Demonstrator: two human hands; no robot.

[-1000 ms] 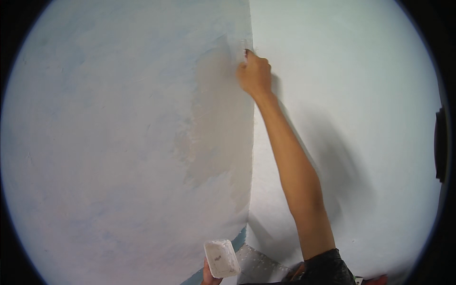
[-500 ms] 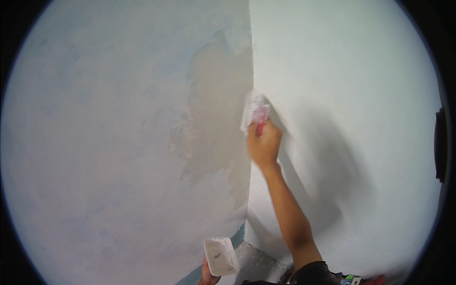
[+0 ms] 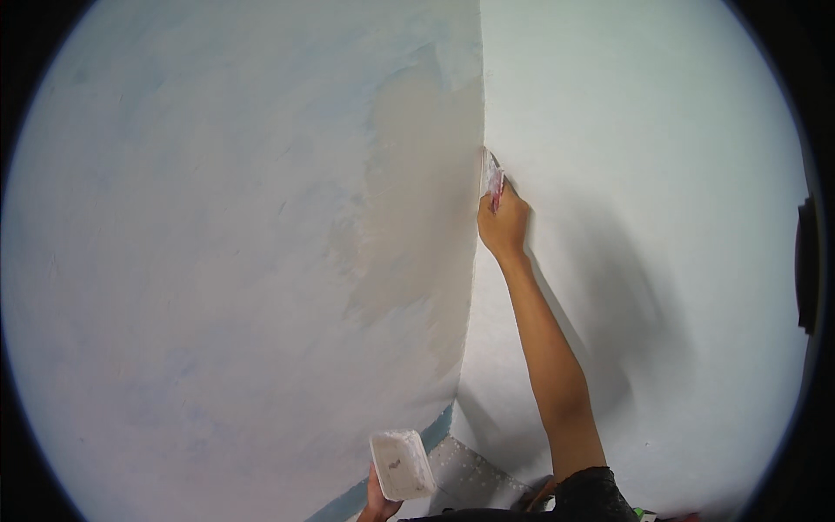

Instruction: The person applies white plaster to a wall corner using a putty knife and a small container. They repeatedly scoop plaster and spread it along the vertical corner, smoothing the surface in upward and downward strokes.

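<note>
My right hand [image 3: 504,224] grips the red handle of a putty knife [image 3: 493,180], its blade smeared white. The blade stands nearly edge-on in the corner where two walls meet, against the right-hand wall. Low in the view, my left hand [image 3: 376,498] holds a small white rectangular tub [image 3: 418,461] tilted toward me. White residue coats the tub's inside, with a small dark mark on its bottom. Left of the corner, a beige-grey patch [image 3: 417,191] with ragged edges covers part of the bluish wall [image 3: 200,244].
The white wall [image 3: 661,113] on the right carries my arm's shadow. A blue-green strip [image 3: 437,426] runs along the foot of the left wall, beside a floor [image 3: 474,470] spotted with white. A dark object [image 3: 807,265] shows at the right rim. Small items, partly hidden, lie behind my sleeve.
The putty knife has turned from showing its flat blade to nearly edge-on and moved slightly up, into the corner. The view has shifted a little; the tub stays in my left hand.
</note>
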